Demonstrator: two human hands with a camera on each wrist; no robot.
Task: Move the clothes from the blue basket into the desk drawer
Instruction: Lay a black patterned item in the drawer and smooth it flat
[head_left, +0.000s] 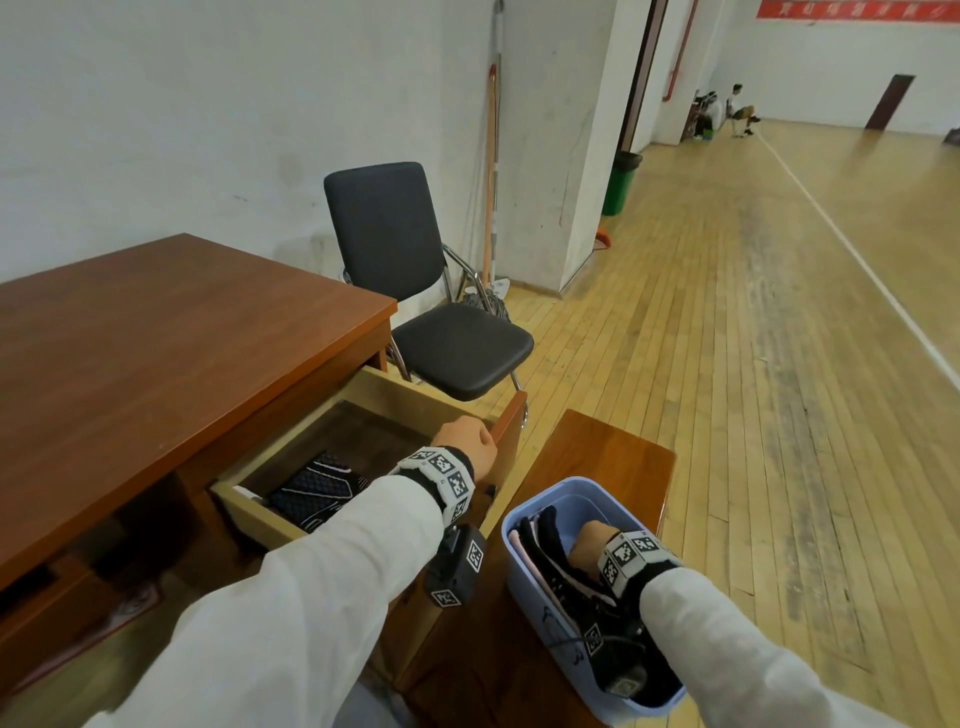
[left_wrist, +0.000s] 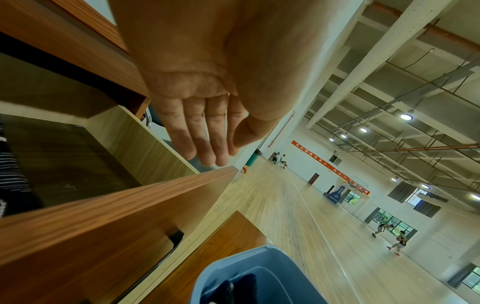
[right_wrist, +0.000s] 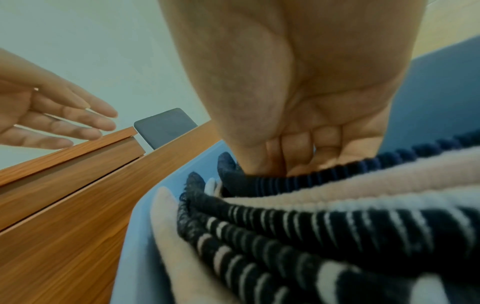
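The blue basket (head_left: 563, 488) stands on a low wooden stool and holds folded knitwear, dark with pale stripes (right_wrist: 324, 230). My right hand (head_left: 589, 545) reaches down into it. Its thumb and fingers (right_wrist: 298, 152) pinch the ribbed edge of a navy garment (right_wrist: 337, 174) at the top of the pile. The desk drawer (head_left: 374, 389) stands pulled out, with one dark patterned garment (head_left: 311, 488) lying inside. My left hand (head_left: 470, 441) hovers over the drawer's front panel (left_wrist: 130, 205), fingers (left_wrist: 207, 148) straight and holding nothing; whether they touch the edge is unclear.
A brown desk (head_left: 156, 338) fills the left. A black chair (head_left: 431, 312) stands just beyond the drawer. The stool (head_left: 613, 447) sits right of the drawer front. Open wooden gym floor (head_left: 753, 338) stretches to the right, with a green bin (head_left: 621, 182) by a pillar.
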